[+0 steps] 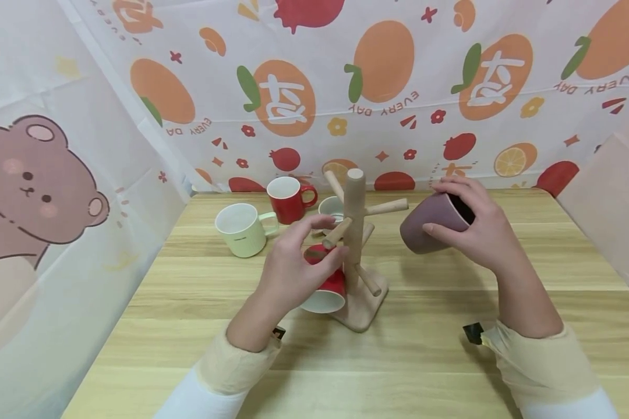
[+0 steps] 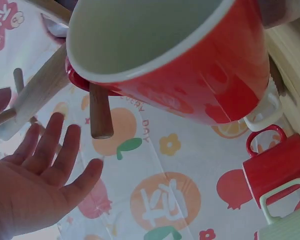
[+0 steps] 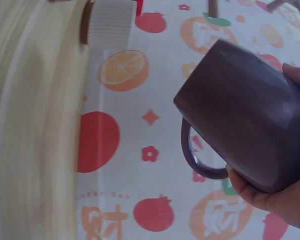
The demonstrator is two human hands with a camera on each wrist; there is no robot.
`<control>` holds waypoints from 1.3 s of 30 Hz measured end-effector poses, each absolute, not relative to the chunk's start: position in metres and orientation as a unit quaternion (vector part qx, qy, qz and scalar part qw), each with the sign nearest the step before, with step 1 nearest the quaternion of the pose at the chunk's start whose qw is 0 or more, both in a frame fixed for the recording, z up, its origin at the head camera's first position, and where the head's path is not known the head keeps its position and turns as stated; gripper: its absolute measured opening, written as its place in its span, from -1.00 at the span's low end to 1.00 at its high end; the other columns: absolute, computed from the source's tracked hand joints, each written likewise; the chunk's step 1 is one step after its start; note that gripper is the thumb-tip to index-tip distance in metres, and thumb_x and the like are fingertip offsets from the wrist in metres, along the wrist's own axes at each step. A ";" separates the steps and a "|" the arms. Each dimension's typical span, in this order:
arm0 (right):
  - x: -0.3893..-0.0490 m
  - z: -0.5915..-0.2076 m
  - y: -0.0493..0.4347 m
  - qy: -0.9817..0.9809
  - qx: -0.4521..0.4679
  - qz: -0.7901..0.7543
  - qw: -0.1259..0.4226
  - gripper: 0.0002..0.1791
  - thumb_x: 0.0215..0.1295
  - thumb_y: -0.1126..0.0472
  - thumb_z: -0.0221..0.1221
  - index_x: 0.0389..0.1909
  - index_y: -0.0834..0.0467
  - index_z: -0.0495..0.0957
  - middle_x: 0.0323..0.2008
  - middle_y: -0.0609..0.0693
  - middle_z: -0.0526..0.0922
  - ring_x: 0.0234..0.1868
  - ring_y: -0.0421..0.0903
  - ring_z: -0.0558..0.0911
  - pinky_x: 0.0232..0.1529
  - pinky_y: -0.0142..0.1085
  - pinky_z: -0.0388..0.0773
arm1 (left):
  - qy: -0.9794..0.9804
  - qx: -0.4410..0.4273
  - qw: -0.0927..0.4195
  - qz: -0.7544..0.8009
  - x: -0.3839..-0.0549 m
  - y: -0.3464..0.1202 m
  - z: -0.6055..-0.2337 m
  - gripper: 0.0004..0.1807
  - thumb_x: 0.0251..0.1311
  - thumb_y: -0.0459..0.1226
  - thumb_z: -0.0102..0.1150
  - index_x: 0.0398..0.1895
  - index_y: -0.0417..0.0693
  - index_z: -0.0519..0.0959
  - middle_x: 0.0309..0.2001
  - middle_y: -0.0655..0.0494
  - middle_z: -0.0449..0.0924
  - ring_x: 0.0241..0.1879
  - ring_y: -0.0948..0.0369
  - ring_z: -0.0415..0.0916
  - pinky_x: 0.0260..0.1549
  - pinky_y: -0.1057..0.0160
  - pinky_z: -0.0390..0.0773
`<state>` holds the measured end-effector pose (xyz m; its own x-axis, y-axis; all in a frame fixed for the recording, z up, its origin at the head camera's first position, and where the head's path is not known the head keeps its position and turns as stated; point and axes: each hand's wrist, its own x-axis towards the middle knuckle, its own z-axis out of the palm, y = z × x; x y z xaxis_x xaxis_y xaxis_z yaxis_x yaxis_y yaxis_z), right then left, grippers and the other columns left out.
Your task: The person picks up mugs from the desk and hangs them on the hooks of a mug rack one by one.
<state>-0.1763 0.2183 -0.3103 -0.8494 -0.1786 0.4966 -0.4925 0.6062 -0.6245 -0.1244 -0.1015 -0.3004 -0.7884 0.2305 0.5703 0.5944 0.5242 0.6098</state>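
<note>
My right hand (image 1: pixel 474 224) grips a dark purple mug (image 1: pixel 432 224) by its rim and side, tilted above the table with its mouth toward me. In the right wrist view, the mug's handle (image 3: pixel 195 160) loops out beneath the body. My left hand (image 1: pixel 299 265) is at the wooden mug tree (image 1: pixel 353 233), fingers spread loosely around one of its upper pegs (image 1: pixel 338 234). Under that hand a red mug (image 1: pixel 335 283) hangs by its handle from a lower peg (image 2: pixel 101 112), its white mouth tipped down; the hand partly covers it.
A pale green mug (image 1: pixel 246 233) and another red mug (image 1: pixel 287 201) stand at the back left of the wooden table (image 1: pixel 188 326). Behind the tree's post is a light-coloured mug (image 1: pixel 330 205), partly hidden. A fruit-printed cloth (image 1: pixel 314 145) hangs along the back edge.
</note>
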 end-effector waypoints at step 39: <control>-0.089 -0.306 0.162 -0.423 0.558 0.438 0.563 -0.29 -0.34 -0.17 0.61 -0.21 0.16 0.58 -0.15 0.44 0.46 -0.13 0.60 0.43 0.00 0.25 0.51 | -0.698 -0.436 -0.019 -0.568 -0.060 -0.094 -0.270 -0.08 0.22 0.15 0.17 0.53 0.02 0.03 0.40 -0.03 0.31 0.16 0.12 0.55 0.02 0.16 0.62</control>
